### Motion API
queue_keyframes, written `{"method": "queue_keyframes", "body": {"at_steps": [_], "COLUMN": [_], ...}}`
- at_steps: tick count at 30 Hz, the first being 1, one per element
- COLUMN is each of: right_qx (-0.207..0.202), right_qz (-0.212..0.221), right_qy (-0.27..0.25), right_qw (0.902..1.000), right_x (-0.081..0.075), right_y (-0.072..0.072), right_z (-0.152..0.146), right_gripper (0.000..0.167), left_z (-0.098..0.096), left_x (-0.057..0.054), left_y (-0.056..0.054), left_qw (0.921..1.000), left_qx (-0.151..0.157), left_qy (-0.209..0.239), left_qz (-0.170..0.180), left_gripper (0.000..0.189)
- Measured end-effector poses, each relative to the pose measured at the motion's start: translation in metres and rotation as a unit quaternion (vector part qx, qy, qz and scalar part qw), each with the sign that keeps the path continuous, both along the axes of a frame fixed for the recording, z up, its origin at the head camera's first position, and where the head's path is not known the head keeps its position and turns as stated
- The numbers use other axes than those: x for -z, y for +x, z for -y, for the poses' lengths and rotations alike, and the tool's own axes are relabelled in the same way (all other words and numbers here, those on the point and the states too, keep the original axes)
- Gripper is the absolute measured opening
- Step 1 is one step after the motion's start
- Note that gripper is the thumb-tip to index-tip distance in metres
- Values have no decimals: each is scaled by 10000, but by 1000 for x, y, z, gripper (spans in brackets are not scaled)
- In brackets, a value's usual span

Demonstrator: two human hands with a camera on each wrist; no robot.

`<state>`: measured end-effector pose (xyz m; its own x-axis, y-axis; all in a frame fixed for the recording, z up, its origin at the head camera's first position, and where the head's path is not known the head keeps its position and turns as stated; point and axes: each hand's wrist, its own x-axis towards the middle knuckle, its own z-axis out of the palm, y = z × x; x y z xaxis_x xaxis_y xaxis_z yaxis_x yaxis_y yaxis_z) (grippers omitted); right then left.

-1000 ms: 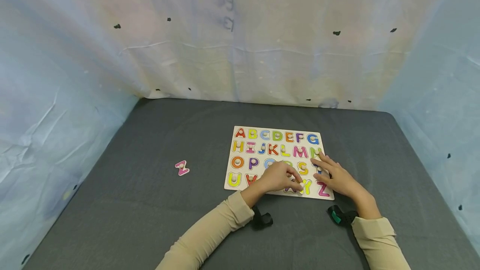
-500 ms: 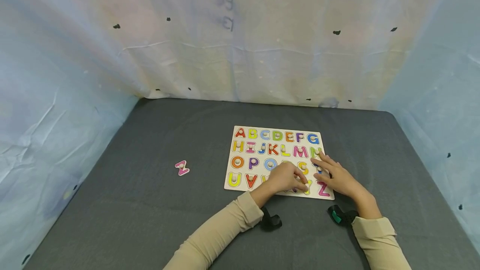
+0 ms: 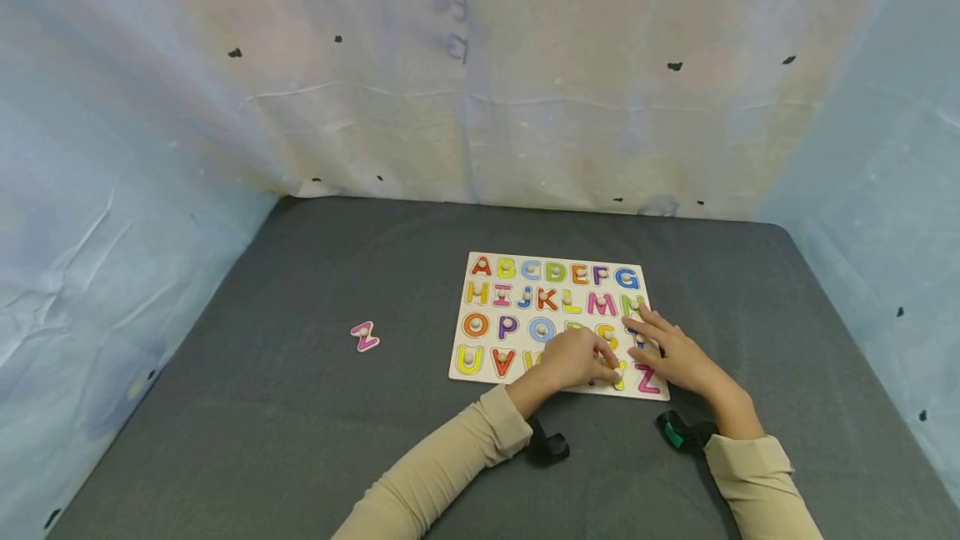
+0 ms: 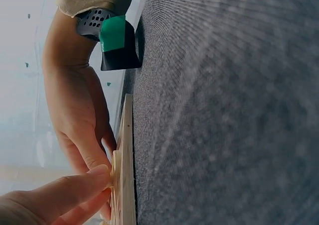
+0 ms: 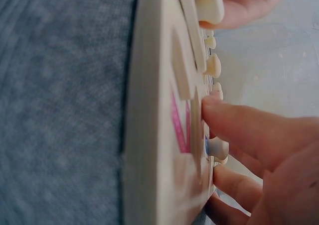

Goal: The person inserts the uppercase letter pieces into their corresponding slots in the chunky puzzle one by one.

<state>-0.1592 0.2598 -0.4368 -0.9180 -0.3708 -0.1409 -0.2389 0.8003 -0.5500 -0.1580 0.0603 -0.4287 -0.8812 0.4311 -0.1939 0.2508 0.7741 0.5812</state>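
Note:
A wooden alphabet puzzle board [image 3: 487, 343] lies on the dark cloth, its letter pieces topped with small round knobs. My left hand [image 3: 573, 357] pinches the knob of the yellow-green Y piece [image 3: 620, 384] between thumb and fingers, over the Y spot in the bottom row. In the right wrist view that piece's edge [image 5: 192, 26] stands slightly proud of the board. My right hand [image 3: 678, 359] rests on the board's right side with fingers spread, over the T piece and partly over the N piece. Beside it the Z recess [image 3: 647, 378] shows a printed pink Z.
A loose pink Z piece [image 3: 364, 337] lies on the grey cloth [image 3: 300, 423] left of the board. Pale sheets [image 3: 525, 123] hang behind and at both sides. Black camera mounts [image 3: 547, 446] sit at the wrists, low over the cloth.
My left hand has moved right a little with the Y piece, from beside the Y spot to over it. The right hand and the loose Z piece have stayed put.

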Motion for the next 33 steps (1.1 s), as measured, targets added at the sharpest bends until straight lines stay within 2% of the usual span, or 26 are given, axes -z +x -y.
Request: {"method": "queue_keyframes", "body": {"at_steps": [6,13,19,26,33], "right_qx": [-24,-127,-33,-20,-46], "right_qz": [-18,-305,-42,20,96], "right_qy": [-60,-328,-88,1,-11], "right_qw": [10000,9989,9999,10000,9999], "right_x": [1,7,3,0,2], "right_y": [-1,0,-1,-1,-2], "right_z": [0,-3,-1,0,-1], "right_gripper": [59,59,60,59,61], "left_z": [2,3,9,35,71], "left_x": [-1,-1,-2,-6,-15], "left_y": [0,-3,-3,-10,-18], "left_qw": [9999,9996,9994,9969,9939], "left_qx": [91,201,337,406,151], "left_qy": [-58,-194,31,669,1090], "left_qz": [-87,-82,-4,2,-76], "left_gripper": [13,9,10,11,14]}}
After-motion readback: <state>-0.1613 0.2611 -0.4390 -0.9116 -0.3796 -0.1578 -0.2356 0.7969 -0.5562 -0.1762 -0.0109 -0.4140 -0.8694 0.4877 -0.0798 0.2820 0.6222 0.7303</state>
